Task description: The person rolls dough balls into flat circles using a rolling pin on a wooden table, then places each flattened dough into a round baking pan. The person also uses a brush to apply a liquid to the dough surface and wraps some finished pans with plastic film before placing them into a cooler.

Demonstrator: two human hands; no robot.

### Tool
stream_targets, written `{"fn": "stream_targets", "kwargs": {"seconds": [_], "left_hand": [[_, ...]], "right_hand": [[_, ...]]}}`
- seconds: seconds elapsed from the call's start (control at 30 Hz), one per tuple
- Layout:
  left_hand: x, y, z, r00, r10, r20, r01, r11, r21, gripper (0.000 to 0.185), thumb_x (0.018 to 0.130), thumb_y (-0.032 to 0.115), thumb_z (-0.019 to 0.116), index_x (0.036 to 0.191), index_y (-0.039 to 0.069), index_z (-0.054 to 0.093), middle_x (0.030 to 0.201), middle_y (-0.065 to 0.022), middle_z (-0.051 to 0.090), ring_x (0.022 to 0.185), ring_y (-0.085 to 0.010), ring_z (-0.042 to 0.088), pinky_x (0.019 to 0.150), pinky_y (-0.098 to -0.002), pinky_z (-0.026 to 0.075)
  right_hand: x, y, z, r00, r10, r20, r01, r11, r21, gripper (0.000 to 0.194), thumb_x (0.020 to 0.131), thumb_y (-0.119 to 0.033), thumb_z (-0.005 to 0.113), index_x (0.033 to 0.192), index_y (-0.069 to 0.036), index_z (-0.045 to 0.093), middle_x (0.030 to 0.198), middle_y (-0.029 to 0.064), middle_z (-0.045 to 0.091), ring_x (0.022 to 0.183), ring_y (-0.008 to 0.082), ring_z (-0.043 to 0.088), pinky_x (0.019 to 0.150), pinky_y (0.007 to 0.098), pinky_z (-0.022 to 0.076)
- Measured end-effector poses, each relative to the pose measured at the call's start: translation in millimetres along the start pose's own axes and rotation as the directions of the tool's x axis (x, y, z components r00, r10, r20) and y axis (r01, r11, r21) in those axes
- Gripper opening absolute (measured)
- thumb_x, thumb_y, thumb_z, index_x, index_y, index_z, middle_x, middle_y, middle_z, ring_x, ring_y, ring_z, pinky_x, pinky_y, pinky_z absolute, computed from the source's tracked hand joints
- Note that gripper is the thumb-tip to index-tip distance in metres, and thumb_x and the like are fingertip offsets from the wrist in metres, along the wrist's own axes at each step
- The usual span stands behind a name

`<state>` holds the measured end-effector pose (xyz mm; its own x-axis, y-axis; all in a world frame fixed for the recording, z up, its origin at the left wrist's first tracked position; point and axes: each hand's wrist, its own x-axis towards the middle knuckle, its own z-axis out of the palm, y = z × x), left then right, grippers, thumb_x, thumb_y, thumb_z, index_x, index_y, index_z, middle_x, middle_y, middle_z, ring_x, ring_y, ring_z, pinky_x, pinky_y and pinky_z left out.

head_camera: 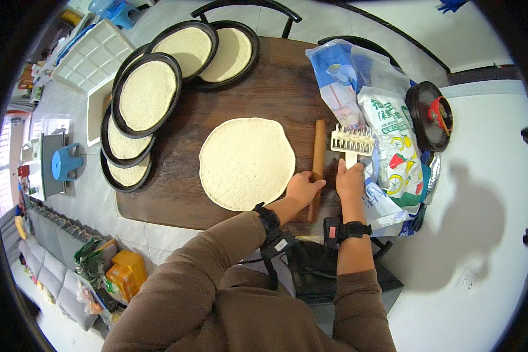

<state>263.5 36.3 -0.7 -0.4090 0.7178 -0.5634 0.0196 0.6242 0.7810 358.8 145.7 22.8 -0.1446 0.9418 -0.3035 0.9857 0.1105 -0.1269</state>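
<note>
A flat, rolled-out round of dough (pixel 247 163), dotted with small holes, lies on the dark wooden table (pixel 264 101). To its right a wooden rolling pin (pixel 319 149) lies lengthwise, away from me. My left hand (pixel 306 188) is at the near half of the pin, thumb and fingers on it; whether it grips the pin firmly cannot be told. My right hand (pixel 350 178) holds the handle of a white spiked dough docker (pixel 352 141), spikes facing up, beside the plastic bags.
Several round black pans (pixel 179 94) with docked dough overlap along the left and far edges. Plastic bags (pixel 389 132) lie at the right, by stacked dark pans (pixel 416 114) with a red bowl (pixel 438 113). A white plastic crate (pixel 92 57) stands left. Chairs (pixel 251 4) stand beyond the table.
</note>
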Motion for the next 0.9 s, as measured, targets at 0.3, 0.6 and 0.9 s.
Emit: {"fn": "stream_targets", "kwargs": {"seconds": [0.3,0.6,0.9], "left_hand": [[12,-3,-9,0.988,0.095,0.126,-0.115,0.98,0.165,0.032,0.078,0.031,0.068,0.089,0.002,0.063,0.086,-0.0177,0.067,0.083,-0.0351,0.064,0.073,-0.0408,0.051],[-30,-64,-136,0.99,0.079,-0.113,-0.069,0.993,0.092,0.024,0.086,0.024,0.061,0.09,0.0,0.065,0.071,-0.0101,0.065,0.064,-0.0167,0.061,0.06,-0.0327,0.05],[-79,-48,-111,0.894,0.051,0.446,-0.17,0.958,0.231,0.036,0.085,0.035,0.061,0.082,-0.001,0.065,0.071,-0.0156,0.064,0.065,-0.0257,0.062,0.062,-0.0364,0.048]], "right_hand": [[-17,-1,-18,0.993,-0.12,0.0,0.12,0.992,-0.04,0.046,0.085,-0.036,0.061,0.108,0.003,0.052,0.107,0.0228,0.06,0.098,0.0393,0.059,0.081,0.0463,0.0481],[-48,-4,-27,0.919,-0.234,-0.318,0.348,0.86,0.373,0.024,0.09,-0.023,0.058,0.097,0.0,0.062,0.084,0.0158,0.064,0.073,0.0296,0.064,0.068,0.0371,0.0497],[-196,15,-29,0.973,0.227,0.048,-0.125,0.338,0.933,0.021,0.094,-0.018,0.054,0.095,0.001,0.063,0.079,0.0056,0.064,0.067,0.0107,0.061,0.063,0.0235,0.0505]]}}
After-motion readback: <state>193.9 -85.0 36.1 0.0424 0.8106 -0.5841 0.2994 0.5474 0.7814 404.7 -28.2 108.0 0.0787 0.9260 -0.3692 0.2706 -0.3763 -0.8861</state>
